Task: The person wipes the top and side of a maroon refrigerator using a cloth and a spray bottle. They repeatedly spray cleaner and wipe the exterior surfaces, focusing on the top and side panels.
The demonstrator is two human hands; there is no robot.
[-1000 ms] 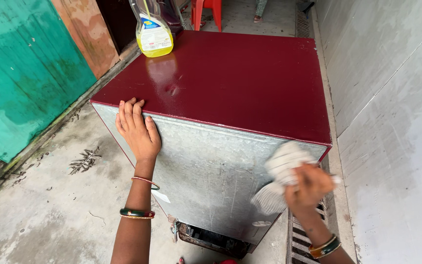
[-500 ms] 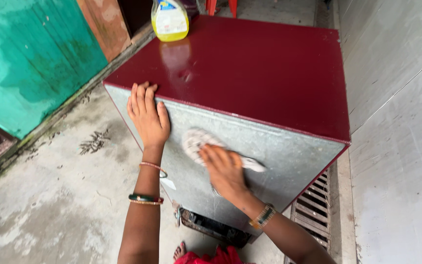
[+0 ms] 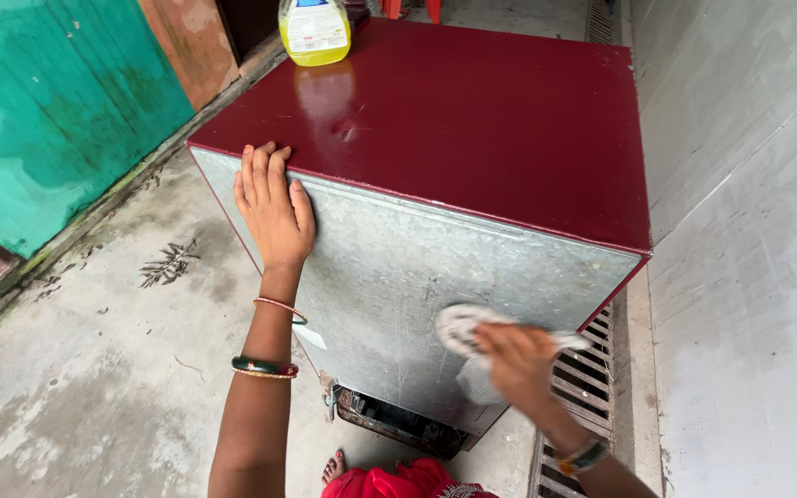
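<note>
The pale cloth is being gripped by the right hand and has been moved down and to the right across the grey metal back of the red cabinet, so more metal is probably being wiped. The left hand is still being pressed flat and open by the top corner.

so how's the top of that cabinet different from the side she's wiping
The maroon top is glossy and smooth, mirroring the yellow spray bottle that stands on it; the grey metal side is dull, mottled and bare. The top lies flat and untouched, while the side stands upright with the left hand pressed flat near its upper edge and the right hand rubbing a white cloth lower down. Both are flat panels of one cabinet.
</note>
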